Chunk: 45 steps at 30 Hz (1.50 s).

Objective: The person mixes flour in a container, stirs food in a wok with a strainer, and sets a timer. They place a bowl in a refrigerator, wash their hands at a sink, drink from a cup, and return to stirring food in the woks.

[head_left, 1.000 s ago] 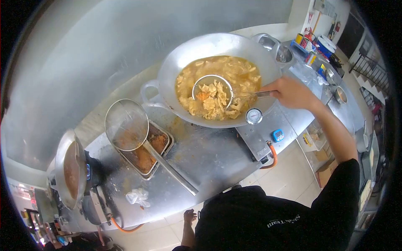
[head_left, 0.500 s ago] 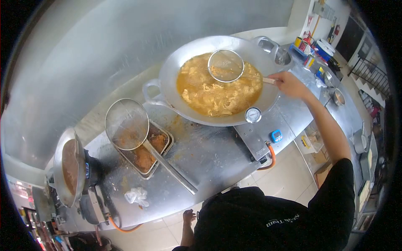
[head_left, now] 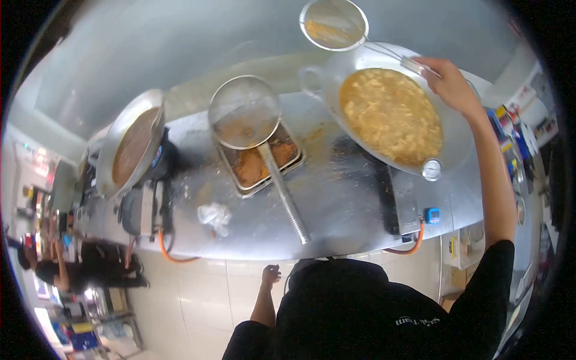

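Note:
My right hand (head_left: 449,84) is closed around the handle of a round wire skimmer (head_left: 335,25). Its mesh, with some golden crumbs in it, is up past the far left rim of a large wok (head_left: 461,141). Yellow-brown oil (head_left: 390,117) with pale, ragged pieces of food fills the wok. A dial thermometer (head_left: 431,170) sits at its near rim. My left hand (head_left: 272,275) hangs low beyond the table's front edge, fingers loosely bent, with nothing visible in it.
A second long-handled skimmer (head_left: 245,114) rests across a wire basket on a tray (head_left: 259,165) of brown crumbs. To the left stand another wok (head_left: 129,141) of brown liquid and a crumpled white plastic wad (head_left: 215,217). A blue timer (head_left: 432,216) lies near the burner. Another person (head_left: 84,267) is far left.
The skimmer in my right hand has moved from over the oil to beyond the wok's far left rim. The view has turned left, and another person now shows. My left hand still hangs low.

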Motion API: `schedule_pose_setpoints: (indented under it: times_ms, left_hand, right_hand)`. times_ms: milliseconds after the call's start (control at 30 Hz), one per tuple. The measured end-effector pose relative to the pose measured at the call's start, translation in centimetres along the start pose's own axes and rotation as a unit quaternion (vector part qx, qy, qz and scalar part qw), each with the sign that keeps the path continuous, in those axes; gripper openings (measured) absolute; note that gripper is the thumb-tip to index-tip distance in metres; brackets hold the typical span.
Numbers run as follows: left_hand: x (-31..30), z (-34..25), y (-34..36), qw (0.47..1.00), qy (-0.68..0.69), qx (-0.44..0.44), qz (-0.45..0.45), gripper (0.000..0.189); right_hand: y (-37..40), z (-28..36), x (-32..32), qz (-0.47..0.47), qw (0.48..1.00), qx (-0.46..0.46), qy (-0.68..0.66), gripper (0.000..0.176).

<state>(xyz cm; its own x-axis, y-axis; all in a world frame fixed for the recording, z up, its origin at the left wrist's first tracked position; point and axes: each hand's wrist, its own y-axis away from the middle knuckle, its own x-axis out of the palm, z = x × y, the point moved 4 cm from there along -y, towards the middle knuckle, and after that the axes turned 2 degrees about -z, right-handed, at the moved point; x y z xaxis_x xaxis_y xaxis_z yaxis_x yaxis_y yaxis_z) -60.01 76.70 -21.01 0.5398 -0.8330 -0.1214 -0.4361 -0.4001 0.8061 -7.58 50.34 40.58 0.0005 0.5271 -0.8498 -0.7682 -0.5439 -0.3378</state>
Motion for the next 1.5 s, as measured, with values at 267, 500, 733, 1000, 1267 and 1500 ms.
schedule_pose_setpoints:
  times_ms: [267,500,733,1000,1267,1500]
  left_hand:
    - [0.1,3.5,2.4,0.994,0.104,-0.023,-0.038,0.026]
    - [0.9,6.7,3.7,0.989,0.058,-0.11,-0.08,0.029]
    - [-0.2,8.0,-0.8,0.995,0.084,-0.061,-0.009,0.027]
    - [-0.3,0.9,-0.4,0.995,-0.06,-0.081,-0.008,0.024]
    - [0.1,-0.6,-1.4,0.996,0.03,-0.084,0.014,0.023]
    - [1.0,-1.3,-0.3,0.999,-0.045,-0.01,0.03,0.025]
  right_hand:
    - [0.0,16.8,15.4,0.11,0.915,-0.277,0.273,0.031]
    - [1.7,18.8,20.5,0.092,0.886,-0.358,0.281,0.028]
    - [-1.5,11.6,6.6,0.043,0.958,-0.235,0.158,0.028]
    - [1.4,-5.8,-6.6,-0.011,0.945,0.011,0.327,0.023]
    - [8.4,-16.7,-8.7,0.118,0.903,0.124,0.393,0.019]
    - [13.9,-16.7,-8.3,0.226,0.929,0.282,0.079,0.025]
